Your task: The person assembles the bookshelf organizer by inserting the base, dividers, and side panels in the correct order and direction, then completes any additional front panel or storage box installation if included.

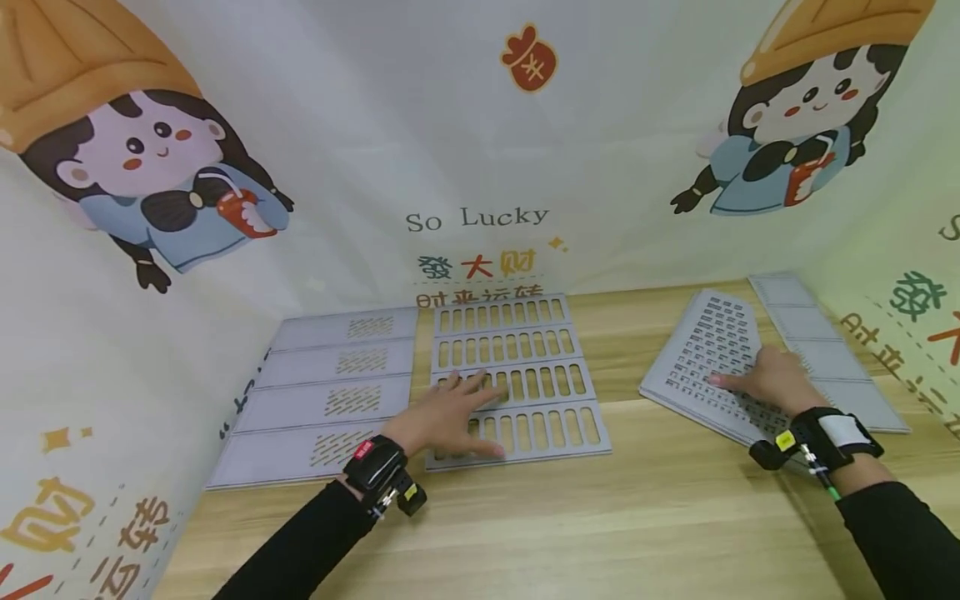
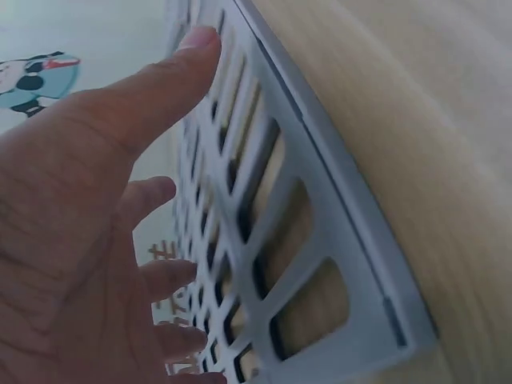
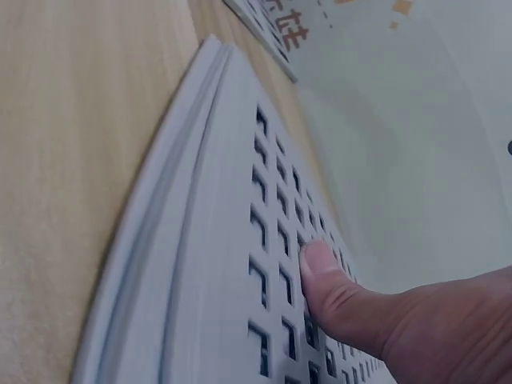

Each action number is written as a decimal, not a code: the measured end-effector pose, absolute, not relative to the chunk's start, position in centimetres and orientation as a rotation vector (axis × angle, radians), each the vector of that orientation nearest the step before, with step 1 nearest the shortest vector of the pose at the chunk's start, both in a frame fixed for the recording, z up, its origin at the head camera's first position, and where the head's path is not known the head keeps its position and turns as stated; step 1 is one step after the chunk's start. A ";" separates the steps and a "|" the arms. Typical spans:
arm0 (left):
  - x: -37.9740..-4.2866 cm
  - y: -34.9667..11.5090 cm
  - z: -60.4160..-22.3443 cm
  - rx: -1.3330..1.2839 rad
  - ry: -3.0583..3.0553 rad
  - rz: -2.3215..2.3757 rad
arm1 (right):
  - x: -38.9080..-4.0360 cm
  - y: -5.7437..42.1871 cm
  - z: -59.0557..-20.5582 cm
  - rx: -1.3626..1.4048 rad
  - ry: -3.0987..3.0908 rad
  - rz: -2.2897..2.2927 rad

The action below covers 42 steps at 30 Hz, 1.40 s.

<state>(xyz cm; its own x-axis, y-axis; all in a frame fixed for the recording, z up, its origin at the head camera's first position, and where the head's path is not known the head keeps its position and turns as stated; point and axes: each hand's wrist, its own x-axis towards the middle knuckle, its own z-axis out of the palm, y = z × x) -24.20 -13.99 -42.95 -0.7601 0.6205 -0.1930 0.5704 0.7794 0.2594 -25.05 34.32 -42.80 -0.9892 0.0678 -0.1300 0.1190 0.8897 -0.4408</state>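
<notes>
My left hand (image 1: 448, 412) is spread over a grey slotted panel (image 1: 588, 410) at mid-table, its fingers apart and nearly straight. In the left wrist view the thumb (image 2: 188, 68) lies over the slots near one edge; whether the fingertips touch is hard to tell. My right hand (image 1: 776, 383) grips the right side of a stack of grey panels with small square holes (image 1: 712, 333). Its thumb (image 3: 324, 276) presses on the perforated top face, while the other fingers are hidden beyond the edge. The stack sits askew, its layered edges visible in the right wrist view.
Left of the slotted panel lies a grey panel (image 1: 288, 404) with patches of slanted slits. Another plain grey sectioned panel (image 1: 858, 392) lies at the far right, partly behind the right hand. Printed cloth walls (image 1: 360, 125) enclose the wooden table (image 1: 525, 525).
</notes>
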 end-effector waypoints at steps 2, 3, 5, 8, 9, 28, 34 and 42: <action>-24.5 -13.4 -42.9 0.899 2.680 0.275 | -25.1 34.7 -42.5 0.154 2.967 -0.674; -24.7 -13.2 -43.0 0.890 2.669 0.287 | -25.2 34.9 -42.4 0.161 2.984 -0.671; -24.8 -12.9 -43.1 0.879 2.658 0.301 | -25.3 35.2 -42.1 0.159 3.018 -0.704; -24.7 -12.8 -43.3 0.870 2.648 0.306 | -25.3 35.4 -41.6 0.118 3.026 -0.896; -24.7 -12.8 -43.4 0.867 2.645 0.302 | -25.3 35.5 -41.5 0.102 3.010 -0.982; -24.0 -12.4 -43.8 0.853 2.672 0.220 | -27.7 33.3 -36.9 -0.541 3.097 -1.328; -23.5 -12.5 -44.0 0.865 2.655 0.247 | -29.1 31.6 -37.9 -0.544 3.143 -1.387; -23.6 -12.2 -44.1 0.886 2.677 0.252 | -31.0 30.0 -38.1 -0.584 3.153 -1.452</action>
<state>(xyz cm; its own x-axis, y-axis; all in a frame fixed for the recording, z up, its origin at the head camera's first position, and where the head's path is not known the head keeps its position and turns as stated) -23.56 -12.24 -44.07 -0.7611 0.6048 -0.2343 0.5504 0.7934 0.2600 -31.01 30.00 -38.11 -0.8762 -0.1342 0.4630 -0.4391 0.6187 -0.6515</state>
